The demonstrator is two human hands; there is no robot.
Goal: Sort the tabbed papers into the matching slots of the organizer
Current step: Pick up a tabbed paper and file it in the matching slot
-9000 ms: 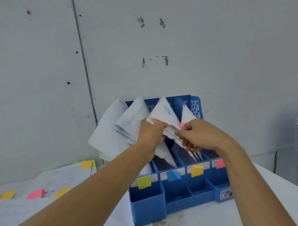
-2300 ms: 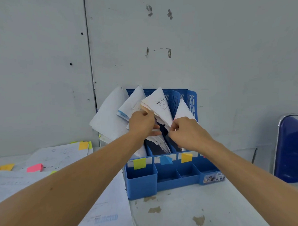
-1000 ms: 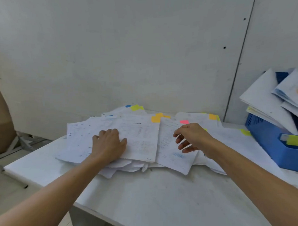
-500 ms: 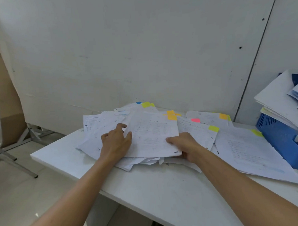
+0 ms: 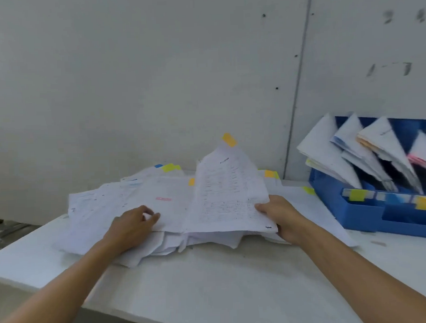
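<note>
A loose pile of tabbed papers lies on the white table. My right hand grips the near right corner of a sheet with an orange tab; the sheet's far end stands lifted off the pile, tab at the top. On the pile's near left part rests my left hand, fingers curled against the paper. The blue organizer stands at the right, with sorted sheets leaning in its slots and yellow and blue tabs on its front.
The grey wall runs just behind the pile and the organizer. Bare table lies between me and the papers. The table's left edge drops off to the floor. More tabbed sheets lie between the pile and the organizer.
My right hand has lifted the orange-tabbed sheet, so its far end rises off the pile. The view has swung right and the organizer shows more. The left hand stays on the pile.
</note>
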